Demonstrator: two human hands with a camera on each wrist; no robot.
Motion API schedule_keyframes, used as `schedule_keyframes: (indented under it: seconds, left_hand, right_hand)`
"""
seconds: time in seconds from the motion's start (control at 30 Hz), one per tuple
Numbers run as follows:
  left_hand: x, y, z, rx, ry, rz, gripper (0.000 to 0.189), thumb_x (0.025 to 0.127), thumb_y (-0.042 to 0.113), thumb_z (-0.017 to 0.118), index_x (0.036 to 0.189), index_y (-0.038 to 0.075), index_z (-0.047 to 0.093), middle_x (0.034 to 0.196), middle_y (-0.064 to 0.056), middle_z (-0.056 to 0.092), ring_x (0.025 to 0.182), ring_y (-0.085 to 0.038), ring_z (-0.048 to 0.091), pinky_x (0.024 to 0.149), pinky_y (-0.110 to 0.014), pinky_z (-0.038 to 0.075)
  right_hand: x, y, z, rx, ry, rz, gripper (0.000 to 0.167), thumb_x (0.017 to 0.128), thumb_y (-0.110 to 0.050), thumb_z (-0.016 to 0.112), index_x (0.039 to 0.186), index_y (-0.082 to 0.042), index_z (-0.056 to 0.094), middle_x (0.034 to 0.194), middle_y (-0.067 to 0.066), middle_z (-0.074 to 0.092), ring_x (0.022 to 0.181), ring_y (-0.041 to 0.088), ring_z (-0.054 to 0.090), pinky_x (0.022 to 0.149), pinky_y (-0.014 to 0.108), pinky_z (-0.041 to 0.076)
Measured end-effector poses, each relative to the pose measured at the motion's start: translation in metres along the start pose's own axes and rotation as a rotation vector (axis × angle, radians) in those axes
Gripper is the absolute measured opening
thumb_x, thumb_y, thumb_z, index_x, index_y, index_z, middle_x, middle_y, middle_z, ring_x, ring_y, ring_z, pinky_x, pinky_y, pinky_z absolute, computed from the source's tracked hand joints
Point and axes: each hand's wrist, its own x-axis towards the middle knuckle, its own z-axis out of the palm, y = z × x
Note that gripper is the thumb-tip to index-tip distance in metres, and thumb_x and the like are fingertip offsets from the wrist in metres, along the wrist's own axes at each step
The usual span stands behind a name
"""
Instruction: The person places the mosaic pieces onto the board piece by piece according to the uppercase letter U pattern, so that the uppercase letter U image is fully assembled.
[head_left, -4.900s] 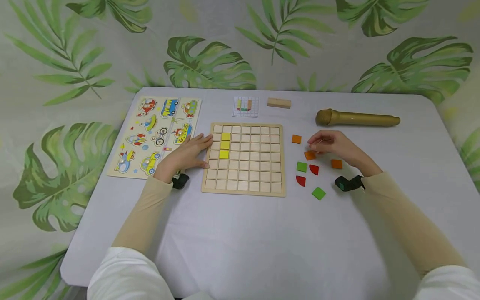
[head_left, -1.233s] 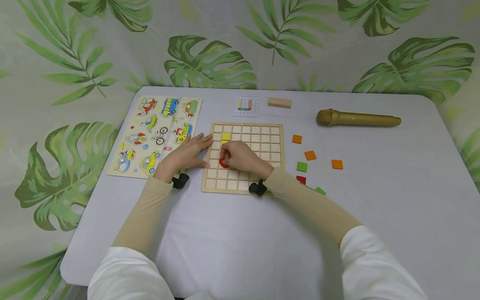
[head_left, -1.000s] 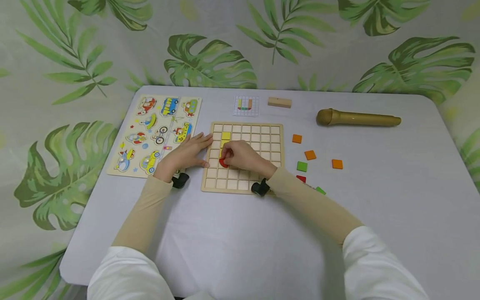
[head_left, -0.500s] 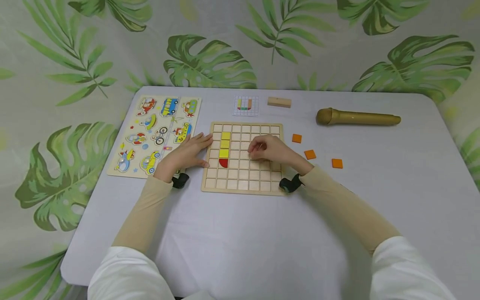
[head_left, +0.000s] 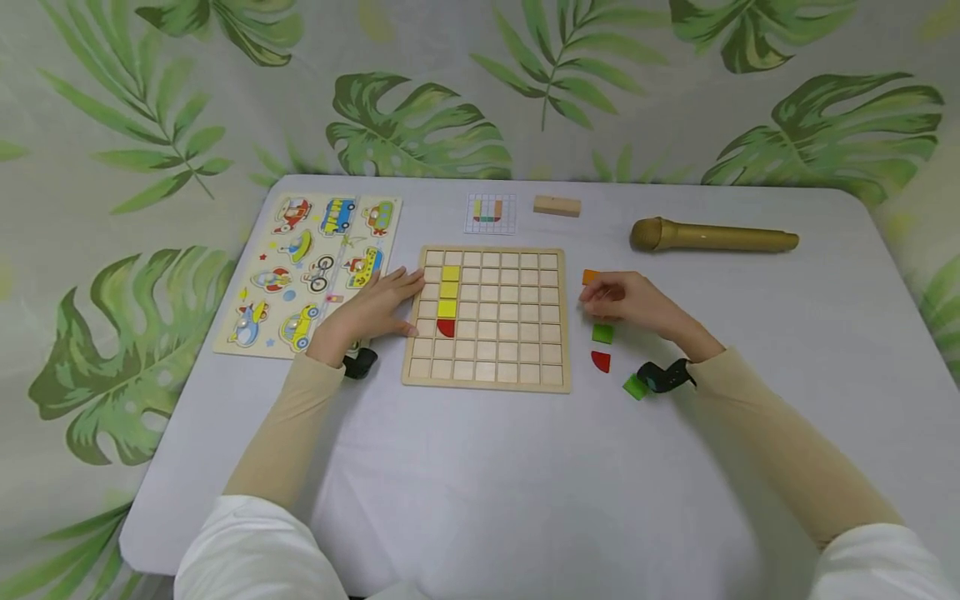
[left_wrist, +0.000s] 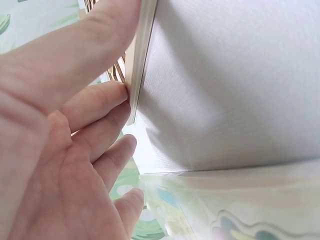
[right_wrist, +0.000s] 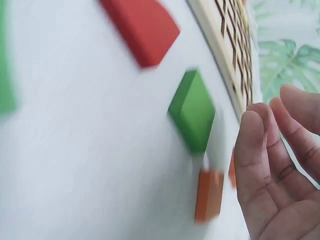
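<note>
Fingers spread, my left hand [head_left: 373, 308] rests against the left edge of the wooden grid board [head_left: 510, 350]; the left wrist view shows its fingertips at the rim [left_wrist: 134, 70]. One column of the board has three yellow square tiles [head_left: 447, 291] with a red quarter-circle tile [head_left: 446, 327] directly below. My right hand [head_left: 637, 304] hovers right of the board, fingers loosely bent and holding nothing. Under and around it lie an orange square tile [head_left: 590, 277], a green square tile [head_left: 602, 334], a red quarter-circle tile [head_left: 601, 361] and another green square [head_left: 634, 387]. The hand hides other orange tiles in the head view.
Behind the board lie a small pattern card [head_left: 491, 213] and a wooden block [head_left: 557, 206]. A gold microphone [head_left: 716, 237] is at the back right. The vehicle puzzle board [head_left: 300, 267] lies at the left, partly under the left arm. A leaf-print cloth [head_left: 420, 125] hangs behind the table.
My right hand brought a red quarter-circle tile from the right to the board and let it go below the yellow squares. It has since moved back over the loose tiles. My left hand stayed put.
</note>
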Motion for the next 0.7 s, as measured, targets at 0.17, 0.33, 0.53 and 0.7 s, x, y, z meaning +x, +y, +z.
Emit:
schedule_keyframes:
  seconds: [0.17,0.33,0.53,0.7]
  left_hand:
    - [0.0,-0.001,0.001,-0.004,0.002,0.003,0.088,0.08,0.029,0.076,0.148,-0.001,0.029,0.157,-0.011,0.018,0.144,-0.034,0.007,0.113,-0.054,-0.003]
    - [-0.001,-0.001,0.001,0.002,0.003,0.002,0.088,0.08,0.029,0.076,0.148,-0.001,0.03,0.157,-0.011,0.019,0.144,-0.034,0.008,0.114,-0.054,-0.003]
    - [-0.002,0.001,0.0,0.005,0.003,-0.001,0.087,0.081,0.029,0.075,0.148,0.0,0.03,0.157,-0.011,0.019,0.144,-0.033,0.008,0.114,-0.054,-0.003]
    - [-0.002,0.0,0.001,0.005,0.003,0.001,0.087,0.081,0.029,0.075,0.148,-0.001,0.029,0.157,-0.01,0.018,0.144,-0.034,0.007,0.114,-0.054,-0.003]
  right_hand:
    - [-0.017,0.015,-0.018,-0.014,0.034,0.05,0.025,0.092,-0.016,0.065,0.108,0.003,0.064,0.095,0.014,0.063,0.081,0.02,0.061,0.071,0.024,0.052]
    - [-0.03,0.024,-0.025,-0.041,0.051,0.097,0.027,0.093,-0.02,0.064,0.11,0.002,0.063,0.099,0.015,0.062,0.082,0.022,0.059,0.071,0.027,0.05]
    - [-0.036,0.026,-0.024,-0.042,0.056,0.113,0.027,0.094,-0.02,0.063,0.11,0.002,0.062,0.099,0.015,0.062,0.08,0.023,0.058,0.069,0.026,0.048]
    - [-0.035,0.029,-0.018,0.031,0.046,0.085,0.026,0.093,-0.014,0.064,0.111,0.004,0.061,0.102,0.019,0.063,0.081,0.019,0.06,0.069,0.023,0.052]
